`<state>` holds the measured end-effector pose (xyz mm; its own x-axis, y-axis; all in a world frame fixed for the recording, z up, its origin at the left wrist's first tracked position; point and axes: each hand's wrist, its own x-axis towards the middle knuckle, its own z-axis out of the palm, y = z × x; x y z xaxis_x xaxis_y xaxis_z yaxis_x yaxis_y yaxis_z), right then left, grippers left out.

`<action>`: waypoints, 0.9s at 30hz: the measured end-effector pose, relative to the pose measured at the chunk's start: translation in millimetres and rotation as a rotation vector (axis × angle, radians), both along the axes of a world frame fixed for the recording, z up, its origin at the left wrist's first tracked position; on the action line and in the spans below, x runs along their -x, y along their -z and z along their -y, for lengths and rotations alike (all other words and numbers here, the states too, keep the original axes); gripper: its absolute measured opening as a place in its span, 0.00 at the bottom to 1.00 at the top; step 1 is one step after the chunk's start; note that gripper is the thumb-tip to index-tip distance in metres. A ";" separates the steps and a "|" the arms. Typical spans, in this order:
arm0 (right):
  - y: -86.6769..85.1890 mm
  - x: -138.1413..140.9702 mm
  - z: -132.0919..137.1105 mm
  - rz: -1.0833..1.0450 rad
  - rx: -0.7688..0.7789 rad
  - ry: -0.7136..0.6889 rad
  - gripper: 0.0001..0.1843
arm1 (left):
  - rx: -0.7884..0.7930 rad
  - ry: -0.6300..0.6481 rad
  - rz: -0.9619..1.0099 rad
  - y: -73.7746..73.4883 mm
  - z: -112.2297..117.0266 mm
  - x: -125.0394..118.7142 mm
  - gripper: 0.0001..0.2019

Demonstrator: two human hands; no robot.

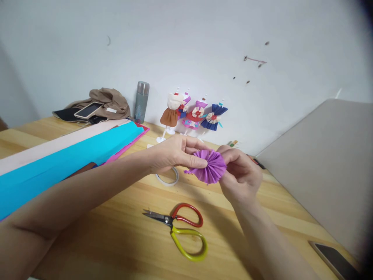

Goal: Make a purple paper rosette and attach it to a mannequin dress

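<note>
A round purple pleated paper rosette [213, 171] is held up over the table between both hands. My left hand [177, 153] is closed on it, the thumb pressed at its centre and the fingers behind. At its right edge, my right hand [241, 171] pinches the rim between thumb and bent fingers. A small twisted purple bit sticks out on the rosette's left side. Below the hands lie scissors [168, 221] with one red and one yellow handle, blades pointing left. A white roll of tape [167, 182] rests on the wood under my left wrist.
Long sheets of blue paper [72, 155] and pale pink paper cover the left side. Behind them are a brown cloth [112, 101] with a phone [88, 110] on it, and a flask [142, 102]. Small paper dresses on stands [190, 116] line the wall. Another phone [333, 258] lies right.
</note>
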<state>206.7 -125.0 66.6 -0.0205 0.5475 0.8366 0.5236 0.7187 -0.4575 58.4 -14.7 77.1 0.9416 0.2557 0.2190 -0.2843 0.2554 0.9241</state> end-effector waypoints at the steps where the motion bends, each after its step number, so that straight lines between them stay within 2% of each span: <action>1: 0.5 -0.6 -0.1 -0.001 -0.012 0.003 0.10 | 0.008 0.008 0.004 0.1 -0.9 0.1 0.17; 7: 2.1 -5.6 -2.0 -0.005 -0.090 0.074 0.10 | -0.042 -0.047 -0.035 -2.7 -7.9 3.8 0.23; 12: 1.4 -4.6 -2.7 -0.004 -0.106 0.064 0.08 | -0.194 0.023 -0.076 -4.2 -9.2 5.2 0.17; 19: 5.1 -14.6 -2.5 0.030 -0.058 0.087 0.05 | -0.178 -0.062 -0.068 -3.4 -9.3 4.9 0.13; 24: 3.4 -15.9 -3.9 0.047 -0.104 0.129 0.02 | -0.173 -0.056 -0.085 -4.5 -8.9 5.5 0.12; 27: 1.9 -13.0 -3.5 0.053 -0.064 0.115 0.05 | -0.174 -0.060 -0.107 -4.5 -8.0 5.8 0.10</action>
<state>219.6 -121.5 64.7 -0.0058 0.4945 0.8692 0.6267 0.6791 -0.3822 52.7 -6.7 81.6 0.9461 0.2788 0.1648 -0.1925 0.0749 0.9784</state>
